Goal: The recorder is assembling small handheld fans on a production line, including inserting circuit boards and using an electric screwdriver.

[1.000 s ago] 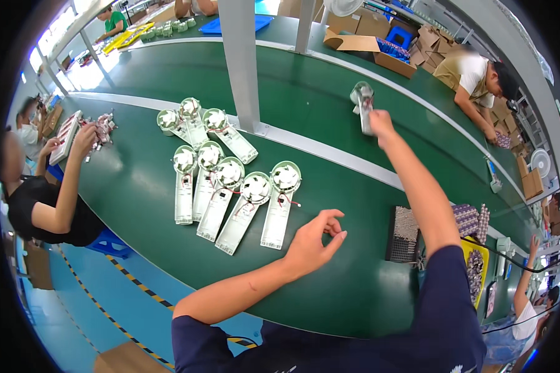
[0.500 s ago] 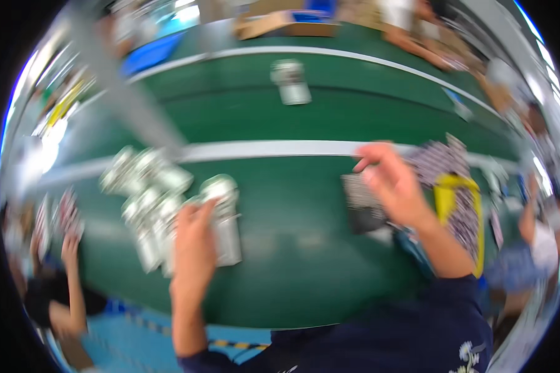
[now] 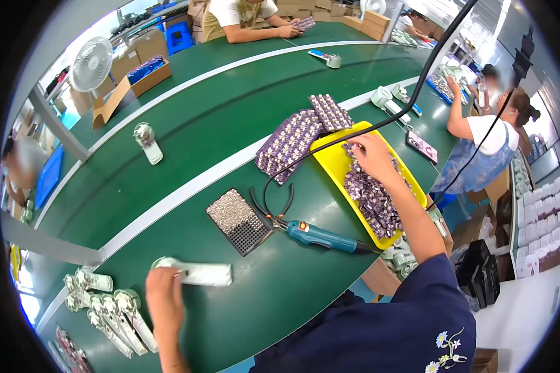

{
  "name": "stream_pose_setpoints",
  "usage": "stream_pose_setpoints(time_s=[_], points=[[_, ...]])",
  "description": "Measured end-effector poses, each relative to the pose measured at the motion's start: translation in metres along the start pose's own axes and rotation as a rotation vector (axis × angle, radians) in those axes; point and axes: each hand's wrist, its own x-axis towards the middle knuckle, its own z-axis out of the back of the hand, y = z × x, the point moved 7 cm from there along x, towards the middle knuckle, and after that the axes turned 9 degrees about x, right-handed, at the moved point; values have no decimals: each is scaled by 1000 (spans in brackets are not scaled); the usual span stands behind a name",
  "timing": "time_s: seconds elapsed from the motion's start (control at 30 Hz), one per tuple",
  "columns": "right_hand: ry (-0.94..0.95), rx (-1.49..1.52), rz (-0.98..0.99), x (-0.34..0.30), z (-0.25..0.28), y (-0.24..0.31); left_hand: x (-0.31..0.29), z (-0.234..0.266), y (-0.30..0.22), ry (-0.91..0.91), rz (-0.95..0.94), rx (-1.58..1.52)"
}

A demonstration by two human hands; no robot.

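Observation:
My left hand (image 3: 165, 298) closes its fingers around the round end of a white, long-bodied device (image 3: 206, 274) that lies on the green bench. Over the far part of a yellow tray (image 3: 420, 194), my right hand (image 3: 373, 156) has its fingers curled down at a heap of small purple-and-silver parts (image 3: 372, 198). Whatever sits between those fingertips is too small to make out. Several similar white devices with round, pale green ends (image 3: 121, 314) lie together left of my left hand.
Between my hands lie a black perforated screw plate (image 3: 235, 222) full of small screws, a teal electric screwdriver (image 3: 322, 236) and pliers (image 3: 274, 211). Purple part panels (image 3: 290, 142) rest beside the tray. A black cable (image 3: 420, 81) hangs across. Co-workers sit around the bench.
My view has swung to the right. The right hand has moved from near the screw plate into the yellow tray. A white device under my left hand now lies apart from the group.

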Motion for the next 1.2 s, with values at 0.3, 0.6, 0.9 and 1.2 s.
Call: stream_pose_setpoints(time_s=[0.3, 0.6, 0.9, 1.2], points=[[400, -286, -94, 17, -49, -94, -7, -46, -52, -85, -498, 92], [57, 136, -94, 34, -31, -120, -27, -49, -26, -271, -221, -81], [476, 1510, -698, -121, -19, 123, -16, -59, -19, -318, -164, -301], [571, 1730, -706, -151, -51, 264, -17, -50, 3, -241, -143, -308]])
